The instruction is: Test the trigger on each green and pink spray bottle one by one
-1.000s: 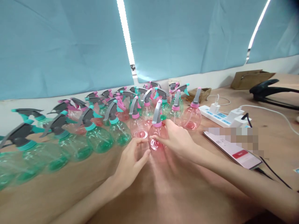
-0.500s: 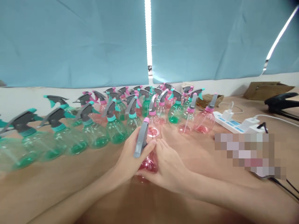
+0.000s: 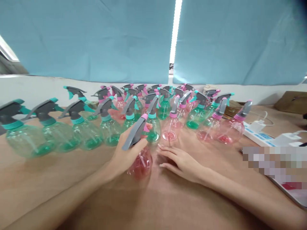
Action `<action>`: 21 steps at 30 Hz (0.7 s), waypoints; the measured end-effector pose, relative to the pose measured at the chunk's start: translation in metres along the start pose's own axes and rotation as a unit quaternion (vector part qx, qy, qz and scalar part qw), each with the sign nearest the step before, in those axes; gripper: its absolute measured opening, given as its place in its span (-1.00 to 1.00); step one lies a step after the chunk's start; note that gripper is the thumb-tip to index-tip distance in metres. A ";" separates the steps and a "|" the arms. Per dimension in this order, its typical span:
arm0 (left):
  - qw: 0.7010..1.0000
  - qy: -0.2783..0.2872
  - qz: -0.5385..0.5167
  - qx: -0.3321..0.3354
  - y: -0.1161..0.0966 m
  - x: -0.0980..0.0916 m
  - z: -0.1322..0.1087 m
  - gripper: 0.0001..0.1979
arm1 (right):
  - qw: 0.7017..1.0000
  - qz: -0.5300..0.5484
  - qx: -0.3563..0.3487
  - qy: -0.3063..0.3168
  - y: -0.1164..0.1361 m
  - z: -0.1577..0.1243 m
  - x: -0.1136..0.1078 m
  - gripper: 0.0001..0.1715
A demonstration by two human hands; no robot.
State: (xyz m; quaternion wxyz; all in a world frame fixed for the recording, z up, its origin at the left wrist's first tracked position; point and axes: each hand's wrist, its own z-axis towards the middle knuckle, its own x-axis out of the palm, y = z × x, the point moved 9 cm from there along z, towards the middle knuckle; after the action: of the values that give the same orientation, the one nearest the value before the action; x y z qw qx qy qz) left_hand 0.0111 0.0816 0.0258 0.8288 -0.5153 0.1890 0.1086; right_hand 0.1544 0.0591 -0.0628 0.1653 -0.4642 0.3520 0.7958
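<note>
My left hand [image 3: 126, 152] is wrapped round the neck of a pink spray bottle [image 3: 141, 163] with a grey trigger head [image 3: 133, 135], tilted just above the wooden table [image 3: 59, 179]. My right hand [image 3: 182, 159] lies open and flat on the table just right of that bottle, fingers stretched toward it and holding nothing. Behind both hands stand rows of several green spray bottles [image 3: 109, 126] and pink spray bottles [image 3: 171, 127], all with grey trigger heads.
A white power strip [image 3: 261, 135] with plugged chargers lies at the right, with a phone [image 3: 291, 191] in front of it near the table's right edge. A cardboard box [image 3: 291, 102] sits at the far right. Blue curtains [image 3: 96, 38] hang behind the table.
The pink bottle was pulled from the rows toward me by both hands. My right hand has let go and now rests flat; my left hand alone holds the bottle. The view swung left.
</note>
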 end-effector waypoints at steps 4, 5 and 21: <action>1.000 0.024 0.009 -0.015 0.007 0.004 0.001 -0.64 | 0.999 -0.010 -0.035 0.041 -0.001 0.001 0.014 -0.41; 0.999 0.025 0.006 -0.020 0.009 0.004 0.001 -0.62 | 0.998 -0.007 -0.034 0.048 0.000 0.002 0.016 -0.40; 0.999 0.028 0.018 -0.004 -0.004 0.005 0.000 -0.70 | 0.997 0.027 0.010 0.074 -0.005 0.002 0.022 -0.33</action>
State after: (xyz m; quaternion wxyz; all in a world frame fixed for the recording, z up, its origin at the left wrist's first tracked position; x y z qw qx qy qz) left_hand 0.0173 0.0796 0.0270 0.8188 -0.5182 0.2211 0.1102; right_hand 0.1447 0.0628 -0.0829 0.1221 -0.5108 0.3835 0.7597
